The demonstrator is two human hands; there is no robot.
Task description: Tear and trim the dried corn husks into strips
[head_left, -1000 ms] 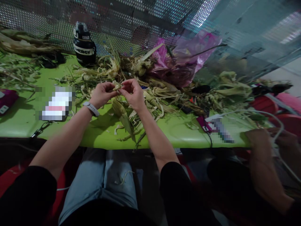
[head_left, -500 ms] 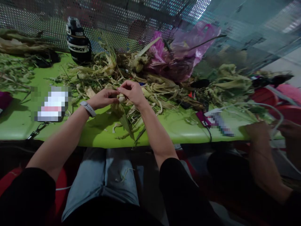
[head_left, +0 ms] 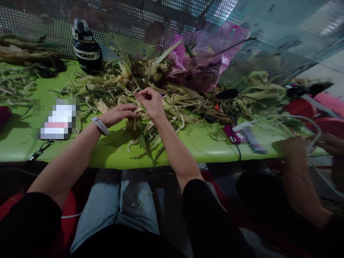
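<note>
My left hand point(head_left: 118, 114), with a white watch point(head_left: 100, 125) on the wrist, and my right hand point(head_left: 150, 102) meet over a pile of dry corn husks point(head_left: 161, 104) on the green table point(head_left: 24, 139). Both hands are closed, pinching a pale strip of husk point(head_left: 137, 114) between their fingertips. A longer green-brown husk point(head_left: 142, 139) hangs from that spot down toward the table's front edge.
A black bottle point(head_left: 86, 46) stands at the back left by the perforated metal screen point(head_left: 40, 18). A pink plastic bag point(head_left: 204, 61) lies behind the husks. Another person's hands point(head_left: 292, 150) hold a white cable point(head_left: 309, 122) at the right. A blurred-out item point(head_left: 56, 120) lies left.
My hands have dropped slightly toward the table and drawn closer over the husk; the right hand now pinches from above. The view shifted a little left.
</note>
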